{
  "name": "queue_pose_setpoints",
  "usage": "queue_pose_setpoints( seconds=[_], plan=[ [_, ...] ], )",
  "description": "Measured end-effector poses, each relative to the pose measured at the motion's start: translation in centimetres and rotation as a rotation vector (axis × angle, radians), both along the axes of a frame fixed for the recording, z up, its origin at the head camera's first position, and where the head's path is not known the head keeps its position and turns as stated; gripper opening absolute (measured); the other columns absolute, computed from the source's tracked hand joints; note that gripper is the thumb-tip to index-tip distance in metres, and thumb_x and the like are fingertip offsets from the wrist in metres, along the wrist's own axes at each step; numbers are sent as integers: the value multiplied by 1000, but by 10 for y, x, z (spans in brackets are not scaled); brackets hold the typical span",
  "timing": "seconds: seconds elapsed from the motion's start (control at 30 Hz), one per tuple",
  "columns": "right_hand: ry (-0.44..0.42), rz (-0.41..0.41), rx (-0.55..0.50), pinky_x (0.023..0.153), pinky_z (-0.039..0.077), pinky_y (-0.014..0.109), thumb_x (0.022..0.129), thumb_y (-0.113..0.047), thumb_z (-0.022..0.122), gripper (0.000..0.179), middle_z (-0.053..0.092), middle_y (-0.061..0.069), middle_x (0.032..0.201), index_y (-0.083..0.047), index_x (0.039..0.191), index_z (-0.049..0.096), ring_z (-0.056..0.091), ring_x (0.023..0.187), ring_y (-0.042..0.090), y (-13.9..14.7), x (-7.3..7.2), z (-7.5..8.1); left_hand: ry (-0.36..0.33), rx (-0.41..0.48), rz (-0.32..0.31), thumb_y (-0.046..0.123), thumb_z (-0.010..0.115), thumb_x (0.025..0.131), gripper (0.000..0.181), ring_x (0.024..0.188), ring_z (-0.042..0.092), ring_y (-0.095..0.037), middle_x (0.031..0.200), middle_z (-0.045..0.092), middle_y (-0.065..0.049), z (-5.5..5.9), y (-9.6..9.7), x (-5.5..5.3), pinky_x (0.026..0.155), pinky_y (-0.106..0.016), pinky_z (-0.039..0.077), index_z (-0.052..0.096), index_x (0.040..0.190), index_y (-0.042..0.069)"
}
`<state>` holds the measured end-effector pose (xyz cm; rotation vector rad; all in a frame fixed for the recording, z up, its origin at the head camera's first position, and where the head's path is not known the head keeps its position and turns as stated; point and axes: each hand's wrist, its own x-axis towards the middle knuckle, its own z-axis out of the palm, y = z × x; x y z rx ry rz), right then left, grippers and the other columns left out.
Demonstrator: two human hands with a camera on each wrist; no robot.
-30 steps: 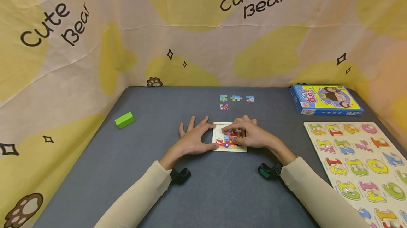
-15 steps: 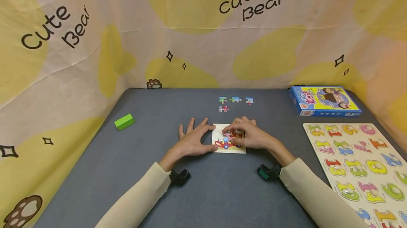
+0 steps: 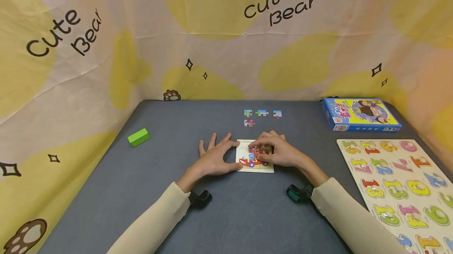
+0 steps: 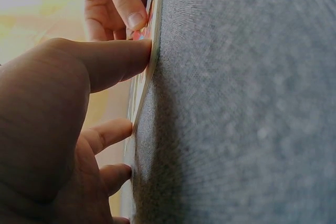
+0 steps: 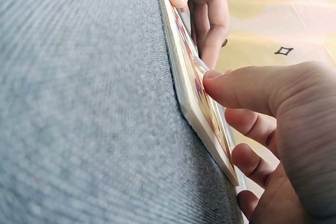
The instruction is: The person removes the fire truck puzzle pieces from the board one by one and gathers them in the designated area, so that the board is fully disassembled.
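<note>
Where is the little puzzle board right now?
In the head view, the puzzle board lies just right of centre, the left hand at its left edge, the right hand over its right side, four loose puzzle pieces beyond.

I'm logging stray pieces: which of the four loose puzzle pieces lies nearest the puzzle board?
The lone front piece, directly in front of the leftmost back-row piece; the other three form a row farther back.

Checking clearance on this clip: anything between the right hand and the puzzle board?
Nothing visible. The right hand is over the puzzle board, covering part of its right side. The left hand is at the board's left edge, and four loose puzzle pieces lie beyond its far edge; none is in between.
</note>
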<state>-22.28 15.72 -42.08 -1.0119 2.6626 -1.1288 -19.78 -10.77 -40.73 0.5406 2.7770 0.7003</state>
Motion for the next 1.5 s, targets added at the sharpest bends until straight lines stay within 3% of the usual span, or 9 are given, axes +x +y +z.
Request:
queue_pose_setpoints(
  seconds=[0.6, 0.83, 1.1, 1.5],
  plan=[
    [-37, -31, -88, 82, 20, 43, 91, -19, 78, 36, 66, -2, 106, -21, 126, 73, 44, 98, 23, 13, -7, -2, -9, 9, 3, 57, 71, 86, 73, 158, -6, -45, 172, 20, -1, 1, 0, 1, 114, -74, -15, 50, 151, 33],
    [-33, -88, -94, 88, 21, 47, 92, -18, 77, 35, 68, 1, 112, -18, 127, 72, 44, 104, 25, 25, -13, -5, -11, 22, 3, 56, 72, 86, 72, 159, -6, -43, 172, 20, 0, 0, 0, 1, 114, -74, -15, 49, 150, 34],
    [-38, -176, -104, 88, 20, 44, 91, -17, 77, 34, 68, 3, 108, -18, 125, 73, 45, 103, 23, 34, -23, -8, -8, 27, 1, 56, 72, 86, 72, 159, -6, -43, 172, 19, 0, 0, -1, 2, 114, -74, -15, 49, 150, 35],
    [-51, -226, -87, 89, 18, 50, 92, -16, 76, 34, 66, 7, 107, -16, 126, 73, 41, 100, 25, 38, -37, -7, -9, 28, -3, 55, 72, 86, 72, 158, -7, -44, 172, 20, 0, 1, -1, 2, 114, -74, -16, 49, 150, 35]
  ],
)
